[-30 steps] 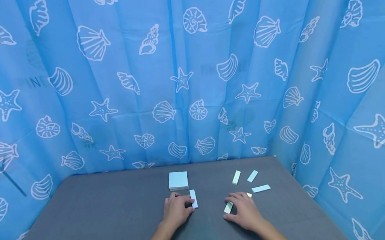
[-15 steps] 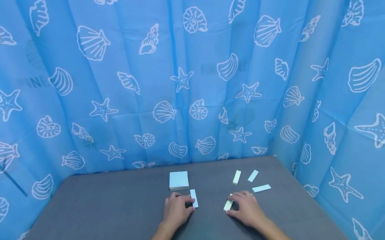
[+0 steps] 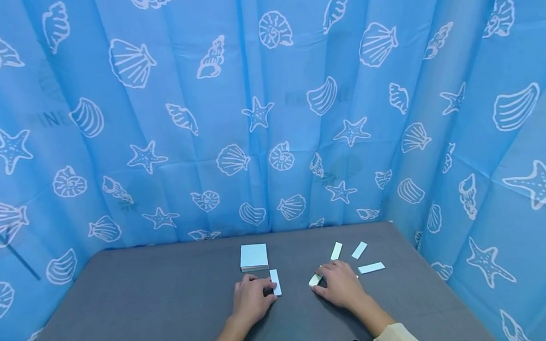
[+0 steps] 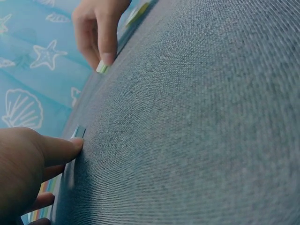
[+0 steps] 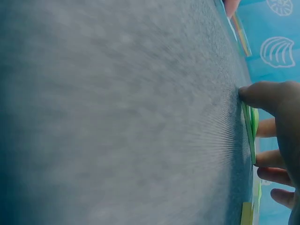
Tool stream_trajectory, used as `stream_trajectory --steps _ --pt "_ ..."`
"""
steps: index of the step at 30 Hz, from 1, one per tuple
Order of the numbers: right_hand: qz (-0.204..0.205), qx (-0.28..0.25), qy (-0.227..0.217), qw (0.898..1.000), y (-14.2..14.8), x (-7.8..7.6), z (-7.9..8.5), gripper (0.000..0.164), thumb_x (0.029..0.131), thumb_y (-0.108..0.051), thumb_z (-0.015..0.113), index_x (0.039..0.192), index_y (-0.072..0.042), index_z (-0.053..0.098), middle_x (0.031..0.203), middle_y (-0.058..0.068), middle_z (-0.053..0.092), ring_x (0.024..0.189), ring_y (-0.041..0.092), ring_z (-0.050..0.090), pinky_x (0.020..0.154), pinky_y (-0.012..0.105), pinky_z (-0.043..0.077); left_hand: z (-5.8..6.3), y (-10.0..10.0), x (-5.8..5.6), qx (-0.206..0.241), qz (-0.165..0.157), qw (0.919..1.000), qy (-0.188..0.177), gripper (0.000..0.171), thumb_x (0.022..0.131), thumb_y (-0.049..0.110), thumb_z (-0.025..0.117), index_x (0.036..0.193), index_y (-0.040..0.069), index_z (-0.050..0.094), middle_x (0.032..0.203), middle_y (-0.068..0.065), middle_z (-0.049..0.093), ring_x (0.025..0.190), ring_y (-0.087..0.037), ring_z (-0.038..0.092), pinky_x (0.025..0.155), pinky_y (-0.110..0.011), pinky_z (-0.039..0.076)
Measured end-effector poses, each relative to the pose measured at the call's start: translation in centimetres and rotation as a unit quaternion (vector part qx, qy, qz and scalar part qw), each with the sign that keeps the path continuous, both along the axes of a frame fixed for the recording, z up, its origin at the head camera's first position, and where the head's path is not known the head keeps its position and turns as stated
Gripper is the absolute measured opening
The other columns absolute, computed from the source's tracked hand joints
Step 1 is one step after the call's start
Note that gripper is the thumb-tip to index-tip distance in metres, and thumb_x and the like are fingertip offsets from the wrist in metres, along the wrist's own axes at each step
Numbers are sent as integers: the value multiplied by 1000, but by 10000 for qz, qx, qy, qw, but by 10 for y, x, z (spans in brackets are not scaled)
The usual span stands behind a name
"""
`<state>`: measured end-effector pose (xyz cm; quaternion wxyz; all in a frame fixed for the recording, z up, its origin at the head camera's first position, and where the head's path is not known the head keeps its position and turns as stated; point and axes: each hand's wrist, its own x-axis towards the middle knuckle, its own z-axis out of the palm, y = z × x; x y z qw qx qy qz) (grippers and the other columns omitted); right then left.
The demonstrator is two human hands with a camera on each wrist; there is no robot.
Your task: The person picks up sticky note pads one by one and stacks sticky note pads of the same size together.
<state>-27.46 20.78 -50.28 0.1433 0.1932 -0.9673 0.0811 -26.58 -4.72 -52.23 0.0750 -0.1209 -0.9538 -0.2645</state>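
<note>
My left hand (image 3: pixel 251 298) rests on the table and holds a narrow pale blue sticky-note strip (image 3: pixel 276 282) at its left side with thumb and finger. In the left wrist view its thumb lies against the strip (image 4: pixel 79 132). My right hand (image 3: pixel 342 283) pinches a pale green sticky-note strip (image 3: pixel 315 280) between thumb and fingers, low over the table; the fingers hide part of it. In the right wrist view the green strip (image 5: pixel 250 129) spans from thumb to fingers. Just beyond my left hand lies a square sticky-note stack (image 3: pixel 253 256) with multicoloured edges.
Right of centre lie a pale yellow strip (image 3: pixel 336 250), a pale blue strip (image 3: pixel 359 250) and another pale strip (image 3: pixel 371 267). A yellow block (image 5: pixel 246 213) sits near my right hand, mostly hidden in the head view. A blue shell-print curtain (image 3: pixel 259 112) borders the grey table (image 3: pixel 158 302).
My right thumb and fingers have closed on the pale green strip, and that hand has moved it left and away from me. My left hand has stayed in place.
</note>
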Motion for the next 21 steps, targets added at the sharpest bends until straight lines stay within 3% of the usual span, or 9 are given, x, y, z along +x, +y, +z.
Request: stream_trajectory --steps 7,21 --pt "1 243 -57 9997 -4 -6 0 39 83 -44 71 101 -9 72 98 8 69 99 28 57 90 50 42 0 0 0 -16 30 10000 -56 28 80 30 80 108 30 76 122 8 66 114 -25 50 87 -45 38" --pt "180 -217 -412 9988 0 -4 8 36 85 -39 72 104 -8 74 103 9 70 105 33 60 90 54 43 -1 0 1 97 18 10000 10 28 79 29 81 107 28 76 120 7 67 113 -25 50 86 -45 38"
